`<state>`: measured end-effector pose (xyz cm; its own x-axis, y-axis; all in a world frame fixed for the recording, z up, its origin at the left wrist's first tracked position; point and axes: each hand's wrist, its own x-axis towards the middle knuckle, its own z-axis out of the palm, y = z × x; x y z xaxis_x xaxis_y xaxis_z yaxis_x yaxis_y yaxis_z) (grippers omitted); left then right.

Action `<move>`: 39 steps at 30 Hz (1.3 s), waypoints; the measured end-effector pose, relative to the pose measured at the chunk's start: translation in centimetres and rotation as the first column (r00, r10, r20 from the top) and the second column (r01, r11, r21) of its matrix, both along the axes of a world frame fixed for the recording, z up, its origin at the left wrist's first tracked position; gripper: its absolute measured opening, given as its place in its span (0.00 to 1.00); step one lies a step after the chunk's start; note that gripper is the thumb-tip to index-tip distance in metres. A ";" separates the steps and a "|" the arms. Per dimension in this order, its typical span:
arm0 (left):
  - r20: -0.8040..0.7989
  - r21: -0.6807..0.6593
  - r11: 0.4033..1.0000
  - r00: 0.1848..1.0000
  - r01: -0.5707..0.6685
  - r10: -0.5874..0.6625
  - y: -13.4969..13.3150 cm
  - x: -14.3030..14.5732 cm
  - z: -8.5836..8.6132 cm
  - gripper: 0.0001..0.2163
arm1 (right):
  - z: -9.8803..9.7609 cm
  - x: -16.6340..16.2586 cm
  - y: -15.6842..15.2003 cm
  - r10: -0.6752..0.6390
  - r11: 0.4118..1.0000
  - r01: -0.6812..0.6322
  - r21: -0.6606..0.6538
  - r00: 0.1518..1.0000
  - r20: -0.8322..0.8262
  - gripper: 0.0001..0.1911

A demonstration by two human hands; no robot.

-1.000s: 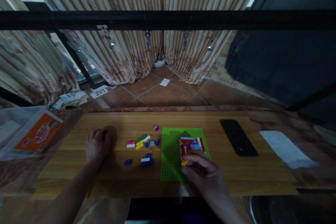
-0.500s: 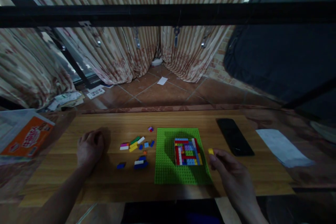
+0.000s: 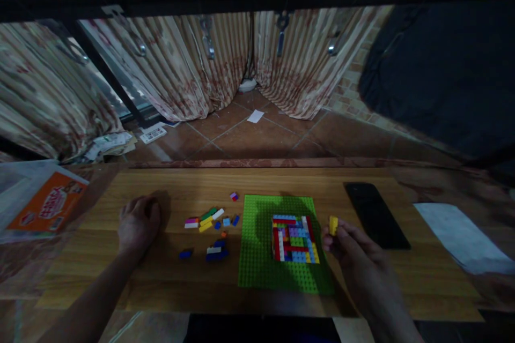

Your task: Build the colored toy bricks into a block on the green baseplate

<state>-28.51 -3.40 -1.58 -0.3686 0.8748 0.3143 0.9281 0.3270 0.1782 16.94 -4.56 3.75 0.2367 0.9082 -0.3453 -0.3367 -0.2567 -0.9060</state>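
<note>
Pinching a yellow brick [image 3: 333, 226] upright in the fingers of the right hand [image 3: 360, 257], just off the right edge of the green baseplate [image 3: 257, 262], near the brick structure [image 3: 295, 240]! Spotting loose bricks [image 3: 205, 226] past its left edge, a black phone [image 3: 375, 214] toward the far right corner of the bench [image 3: 169, 281]; resting the left hand [image 3: 139, 222] leftward, curled, can't tell if gripping.

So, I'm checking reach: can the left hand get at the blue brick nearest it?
Probably yes: the left hand lies just across bare tabletop from that blue brick, with nothing visible between them.
</note>
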 end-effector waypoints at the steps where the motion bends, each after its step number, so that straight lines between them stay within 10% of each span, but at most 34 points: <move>1: -0.002 0.007 1.000 1.000 0.001 -0.001 0.0 0.0 0.0 0.17 | 0.0 0.0 0.2 -0.002 1.000 -0.001 -0.020 0.995 -0.104 0.16; 6: 0.027 0.008 1.000 0.999 -0.030 0.029 0.0 0.0 -0.1 0.16 | 0.1 0.2 0.7 0.036 0.995 -0.060 -0.079 0.961 -0.275 0.17; 22: 0.034 0.024 0.999 0.998 -0.049 0.048 -0.1 0.2 -0.4 0.16 | -0.6 1.5 -1.1 0.178 0.983 -0.168 -0.074 0.970 0.165 0.16; 27: 0.045 0.047 0.998 0.998 -0.040 0.038 -0.1 0.1 -0.6 0.15 | 1.0 -2.6 -4.3 0.357 0.885 -0.459 0.074 0.773 0.525 0.09; 31: 0.053 0.056 0.998 0.998 -0.031 0.028 -0.2 0.3 -0.6 0.15 | -0.3 -9.3 -5.5 0.419 0.677 -0.715 0.177 0.571 0.706 0.09; 39: 0.059 0.078 0.996 0.998 -0.029 0.025 -0.2 0.2 -0.7 0.15 | -2.8 -14.6 -1.9 0.253 0.694 -0.714 0.096 0.366 0.896 0.15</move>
